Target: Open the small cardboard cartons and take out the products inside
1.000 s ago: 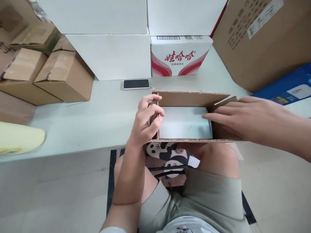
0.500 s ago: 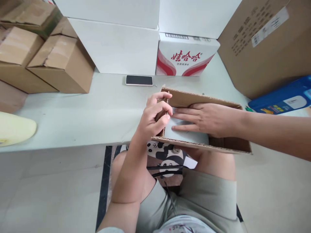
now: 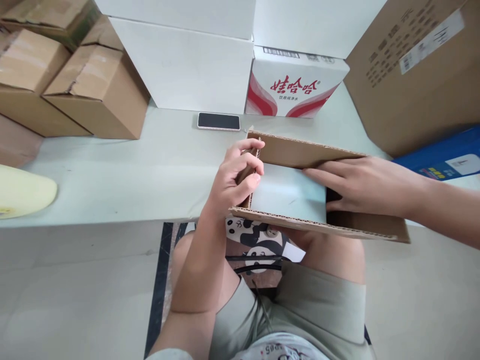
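An open cardboard box (image 3: 311, 152) sits at the table's front edge, overhanging my lap. My left hand (image 3: 240, 172) is closed around its left end, fingers curled over the upright cardboard there. Inside lies a pale, flat-topped thing (image 3: 288, 192); I cannot tell what it is. My right hand (image 3: 352, 185) reaches into the right part of the box with its fingers stretched out. Its fingertips are by the right edge of the pale thing, and the thumb is apart from them over the dark gap. The lower part of the box's inside is hidden.
Behind the box, a phone-like dark slab (image 3: 218, 121) lies on the table (image 3: 150, 175). White cartons (image 3: 183, 65) and a red-and-white carton (image 3: 296, 87) stand at the back. Brown boxes (image 3: 101, 90) are left, a large carton (image 3: 420, 75) and blue package (image 3: 446, 155) right.
My right hand has slid rightward off the pale thing, uncovering its top. The right end of the box has shifted slightly right and down. My left hand keeps its hold.
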Demonstrator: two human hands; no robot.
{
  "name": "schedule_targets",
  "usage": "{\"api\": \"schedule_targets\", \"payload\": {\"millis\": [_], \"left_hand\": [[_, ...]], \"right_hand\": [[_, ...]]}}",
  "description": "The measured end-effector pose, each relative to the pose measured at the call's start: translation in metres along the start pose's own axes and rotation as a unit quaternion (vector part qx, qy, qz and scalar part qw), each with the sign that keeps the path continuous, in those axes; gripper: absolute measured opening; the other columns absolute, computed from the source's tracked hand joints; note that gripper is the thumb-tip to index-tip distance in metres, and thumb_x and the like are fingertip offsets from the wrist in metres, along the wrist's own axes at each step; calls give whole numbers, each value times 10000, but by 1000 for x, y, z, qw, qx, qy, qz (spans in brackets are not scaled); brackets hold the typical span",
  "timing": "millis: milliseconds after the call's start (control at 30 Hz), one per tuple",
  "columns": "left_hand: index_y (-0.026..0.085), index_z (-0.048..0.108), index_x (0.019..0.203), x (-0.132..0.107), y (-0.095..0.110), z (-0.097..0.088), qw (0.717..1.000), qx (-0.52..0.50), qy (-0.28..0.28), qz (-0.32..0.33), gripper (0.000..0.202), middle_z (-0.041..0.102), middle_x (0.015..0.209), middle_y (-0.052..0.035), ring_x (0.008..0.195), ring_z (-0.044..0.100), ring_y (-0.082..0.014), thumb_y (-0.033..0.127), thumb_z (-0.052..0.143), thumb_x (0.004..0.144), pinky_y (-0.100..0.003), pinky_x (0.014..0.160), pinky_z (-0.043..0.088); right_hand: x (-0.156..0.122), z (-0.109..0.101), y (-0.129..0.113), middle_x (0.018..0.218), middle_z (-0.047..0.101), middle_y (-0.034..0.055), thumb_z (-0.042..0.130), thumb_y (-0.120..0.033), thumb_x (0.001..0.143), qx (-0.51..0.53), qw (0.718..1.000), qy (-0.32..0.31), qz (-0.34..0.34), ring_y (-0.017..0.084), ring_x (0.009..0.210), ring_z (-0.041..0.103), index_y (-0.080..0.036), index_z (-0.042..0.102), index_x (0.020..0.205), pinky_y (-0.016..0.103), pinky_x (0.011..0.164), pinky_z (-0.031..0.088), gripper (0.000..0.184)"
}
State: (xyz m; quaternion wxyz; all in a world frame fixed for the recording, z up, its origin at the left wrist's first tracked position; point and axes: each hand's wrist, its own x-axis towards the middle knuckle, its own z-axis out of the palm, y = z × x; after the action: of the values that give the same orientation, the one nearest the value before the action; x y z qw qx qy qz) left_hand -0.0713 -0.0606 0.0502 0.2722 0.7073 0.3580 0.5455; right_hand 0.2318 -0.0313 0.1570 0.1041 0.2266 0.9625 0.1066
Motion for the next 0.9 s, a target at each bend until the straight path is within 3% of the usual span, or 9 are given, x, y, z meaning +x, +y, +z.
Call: {"api": "schedule_targets", "payload": {"millis": [167, 233, 300, 367, 467, 567, 667, 800, 900], "left_hand": [[251, 658, 876, 2, 4, 4, 1000, -1, -5, -3, 143, 619, 1433, -97, 1391, 591, -304, 293, 534, 935, -515, 1148, 574], [252, 654, 876, 1, 6, 5, 1000, -11, -1, 8, 140, 622, 1413, -102, 1384, 595, -308, 300, 541, 944, -525, 1158, 567], [251, 644, 865, 1, 7, 6, 1000, -13, -1, 8, 130, 626, 1405, -101, 1384, 596, -311, 292, 544, 939, -532, 1166, 562], [251, 632, 851, 1, 8, 6, 1000, -9, -3, -1, 120, 627, 1412, -97, 1383, 596, -312, 288, 548, 927, -531, 1162, 566], [252, 634, 850, 1, 9, 6, 1000, -15, -2, 2, 119, 625, 1412, -94, 1389, 590, -308, 289, 548, 924, -520, 1154, 573], [254, 653, 865, 1, 8, 7, 1000, -15, -1, 12, 138, 624, 1401, -93, 1386, 589, -297, 292, 539, 934, -510, 1161, 563], [256, 663, 869, 0, 8, 9, 1000, 4, 2, 8, 146, 633, 1397, -87, 1374, 588, -296, 291, 538, 937, -522, 1181, 536], [261, 671, 861, -1, 10, 11, 999, 41, 21, 0, 149, 639, 1395, -79, 1406, 545, -313, 321, 562, 941, -554, 1236, 464], [261, 668, 846, -2, 12, 12, 998, 58, 22, -10, 148, 642, 1390, -77, 1402, 541, -309, 326, 566, 932, -547, 1245, 451]], "right_hand": [[-13, 10, 4, 911, 774, 112, 553, -676, 986, 3, 993, -32, 118, 249, 760, 691, -197, 745, 1042, 340, 619, 419, 519], [-18, 17, 5, 755, 731, 99, 446, -725, 1022, 6, 991, -42, 128, 219, 644, 636, -201, 692, 752, 334, 559, 320, 639], [-24, 25, 5, 687, 709, 83, 364, -697, 1065, 25, 994, -26, 104, 208, 620, 623, -204, 616, 617, 334, 548, 264, 712], [-29, 31, 5, 751, 749, 63, 349, -622, 1100, 51, 996, 11, 67, 210, 688, 664, -216, 654, 669, 343, 578, 319, 666], [-34, 30, 5, 893, 777, 48, 383, -556, 1115, 80, 994, 73, 21, 198, 768, 681, -237, 742, 902, 347, 707, 456, 525], [-36, 21, 4, 851, 715, 49, 386, -546, 1113, 79, 989, 115, 39, 176, 712, 614, -231, 725, 933, 324, 649, 423, 496], [-33, 14, 4, 883, 698, 57, 360, -554, 1117, 100, 987, 115, 57, 176, 770, 632, -233, 700, 915, 302, 611, 406, 510], [-27, 11, 4, 1112, 742, 88, 320, -533, 1119, 127, 982, 97, 101, 237, 972, 703, -238, 700, 985, 336, 705, 496, 499], [-25, 6, -1, 1193, 741, 101, 327, -582, 1103, 137, 981, 85, 112, 257, 978, 707, -241, 685, 1014, 369, 730, 516, 502]]}}
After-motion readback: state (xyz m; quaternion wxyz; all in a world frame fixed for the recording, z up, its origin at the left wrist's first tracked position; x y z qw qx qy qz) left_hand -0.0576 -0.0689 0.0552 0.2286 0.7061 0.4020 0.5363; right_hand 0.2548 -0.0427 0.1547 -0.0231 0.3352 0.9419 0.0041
